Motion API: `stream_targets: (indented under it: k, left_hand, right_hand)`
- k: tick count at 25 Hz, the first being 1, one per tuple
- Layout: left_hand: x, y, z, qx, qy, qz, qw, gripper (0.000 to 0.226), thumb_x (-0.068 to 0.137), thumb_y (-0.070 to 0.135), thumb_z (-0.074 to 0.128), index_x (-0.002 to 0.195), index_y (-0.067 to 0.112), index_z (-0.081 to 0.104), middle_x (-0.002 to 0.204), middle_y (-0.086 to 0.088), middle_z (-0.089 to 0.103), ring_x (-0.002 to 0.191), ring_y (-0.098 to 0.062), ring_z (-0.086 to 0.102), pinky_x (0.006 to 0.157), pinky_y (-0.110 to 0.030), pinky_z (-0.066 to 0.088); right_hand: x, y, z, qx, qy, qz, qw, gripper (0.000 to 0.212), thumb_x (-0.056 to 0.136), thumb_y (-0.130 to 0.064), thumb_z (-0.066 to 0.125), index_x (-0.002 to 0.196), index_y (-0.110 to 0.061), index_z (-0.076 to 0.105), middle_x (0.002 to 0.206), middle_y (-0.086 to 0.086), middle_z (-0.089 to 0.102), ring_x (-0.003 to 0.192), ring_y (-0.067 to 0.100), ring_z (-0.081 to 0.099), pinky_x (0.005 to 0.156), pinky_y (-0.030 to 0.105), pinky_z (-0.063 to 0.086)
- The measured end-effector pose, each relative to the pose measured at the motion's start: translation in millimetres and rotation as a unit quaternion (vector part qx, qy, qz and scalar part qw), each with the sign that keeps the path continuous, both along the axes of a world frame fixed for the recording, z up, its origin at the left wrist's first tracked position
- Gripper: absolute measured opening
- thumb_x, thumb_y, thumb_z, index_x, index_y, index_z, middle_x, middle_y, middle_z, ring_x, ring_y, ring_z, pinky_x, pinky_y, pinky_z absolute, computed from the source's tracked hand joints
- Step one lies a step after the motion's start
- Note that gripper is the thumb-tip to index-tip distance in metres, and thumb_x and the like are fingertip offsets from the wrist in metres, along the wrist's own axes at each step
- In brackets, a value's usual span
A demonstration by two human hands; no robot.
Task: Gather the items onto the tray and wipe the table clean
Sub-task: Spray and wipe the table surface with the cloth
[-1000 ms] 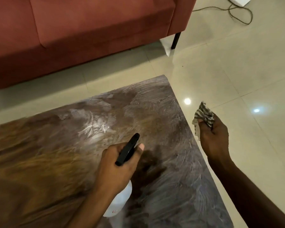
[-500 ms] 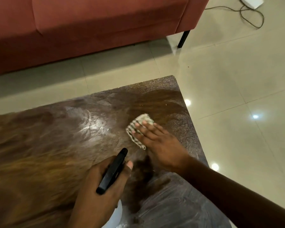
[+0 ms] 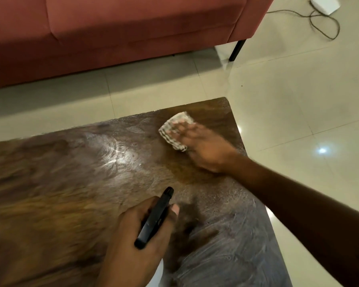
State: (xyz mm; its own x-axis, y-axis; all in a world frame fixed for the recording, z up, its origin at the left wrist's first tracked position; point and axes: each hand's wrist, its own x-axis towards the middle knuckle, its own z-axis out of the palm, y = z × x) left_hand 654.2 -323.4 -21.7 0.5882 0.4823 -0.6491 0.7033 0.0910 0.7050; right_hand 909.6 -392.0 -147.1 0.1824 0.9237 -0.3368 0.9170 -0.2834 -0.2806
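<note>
Checked cloth: pressed flat under right hand fingers at surface far corner, having come from off the edge a second ago; wiping underway. Left hand grips spray bottle. Tray unseen; blur obscures detail.

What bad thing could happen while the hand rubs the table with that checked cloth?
1. The right hand presses the cloth close to the table corner, so a long stroke might slip off the edge.
2. The left hand holds the spray bottle over the table; a squeeze by mistake could wet wiped parts.
3. White streaks show on the tabletop, so smears may remain.
</note>
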Motion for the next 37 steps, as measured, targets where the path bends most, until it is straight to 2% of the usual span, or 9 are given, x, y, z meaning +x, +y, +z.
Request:
stream_targets:
  k: [5,8,11,18,23,27,30,34,37]
  left_hand:
    - [-8,-22,-8,0.016,0.002,-0.035,0.999,0.011,0.094,0.046,0.071,0.084,0.045,0.065,0.055,0.005,0.059,0.043,-0.007,0.057,0.064,-0.045,0.057]
    - [-12,-37,-5,0.008,0.023,-0.03,0.999,0.014,0.094,0.05,0.069,0.084,0.059,0.064,0.061,0.005,0.064,0.045,-0.007,0.059,0.066,-0.043,0.059]
    - [-21,-56,-8,-0.017,0.026,-0.049,0.998,0.037,0.09,0.062,0.065,0.075,0.03,0.062,0.058,-0.008,0.055,0.048,-0.022,0.056,0.058,-0.048,0.051]
    - [-55,-119,-24,-0.042,0.059,-0.131,0.989,0.051,0.093,0.06,0.066,0.056,0.029,0.05,0.049,-0.002,0.035,0.046,-0.018,0.036,0.055,-0.04,0.033]
    - [-77,-138,-25,-0.052,0.038,-0.164,0.984,0.037,0.094,0.057,0.067,0.066,0.037,0.053,0.057,0.003,0.048,0.051,-0.01,0.046,0.059,-0.028,0.036]
    - [-82,-137,-21,-0.044,0.028,-0.182,0.982,0.029,0.095,0.057,0.067,0.076,0.036,0.059,0.065,0.005,0.056,0.056,-0.01,0.051,0.061,-0.027,0.039]
    - [-85,-138,-19,-0.041,0.004,-0.189,0.981,0.031,0.096,0.056,0.066,0.074,0.036,0.059,0.061,0.005,0.052,0.052,-0.009,0.045,0.059,-0.026,0.036]
    - [-91,-145,-16,-0.05,-0.01,-0.186,0.981,0.031,0.097,0.058,0.064,0.078,0.034,0.062,0.06,0.007,0.051,0.05,-0.01,0.043,0.058,-0.029,0.036]
    - [-99,-147,-14,-0.049,-0.002,-0.187,0.981,0.033,0.096,0.063,0.061,0.075,0.037,0.059,0.058,0.006,0.052,0.048,-0.011,0.043,0.056,-0.031,0.038]
  right_hand:
    - [56,-12,0,0.027,-0.035,-0.373,0.927,0.068,0.108,-0.022,0.039,0.171,-0.025,0.015,0.179,0.007,0.01,0.166,0.029,0.008,0.134,0.05,0.017]
    - [7,-9,-4,0.041,-0.029,-0.176,0.983,0.072,0.105,-0.023,0.043,0.171,-0.026,0.014,0.179,0.005,0.008,0.166,0.026,0.002,0.135,0.049,0.008]
    - [18,-54,2,0.002,0.041,0.024,0.999,0.07,0.105,-0.02,0.054,0.168,-0.029,0.026,0.178,0.001,0.014,0.165,0.02,0.007,0.134,0.044,0.008]
    - [56,-113,26,-0.022,0.212,-0.193,0.958,0.058,0.11,-0.019,0.057,0.163,-0.031,0.037,0.171,-0.016,0.021,0.165,0.015,0.009,0.126,0.02,0.003]
    - [-33,-168,7,-0.009,0.08,-0.015,0.997,0.069,0.101,-0.041,0.031,0.168,-0.031,0.021,0.177,0.0,0.012,0.166,0.026,0.004,0.134,0.052,0.008]
    - [-89,-267,19,-0.051,0.031,0.147,0.987,0.072,0.107,-0.035,0.039,0.17,-0.034,0.006,0.178,-0.004,0.003,0.166,0.018,-0.004,0.134,0.046,0.005]
    - [-51,-256,13,-0.02,0.008,0.04,0.999,0.078,0.106,-0.027,0.057,0.17,-0.028,0.012,0.178,0.003,0.011,0.166,0.022,0.005,0.134,0.042,0.01]
    - [-26,-161,0,0.015,0.017,-0.16,0.987,0.068,0.111,-0.031,0.043,0.171,-0.026,0.011,0.179,0.006,0.005,0.166,0.027,-0.001,0.134,0.049,0.012]
    - [-64,-186,-2,0.002,0.0,-0.12,0.993,0.068,0.111,-0.036,0.038,0.171,-0.029,0.008,0.18,0.002,0.001,0.166,0.024,-0.004,0.134,0.049,0.007]
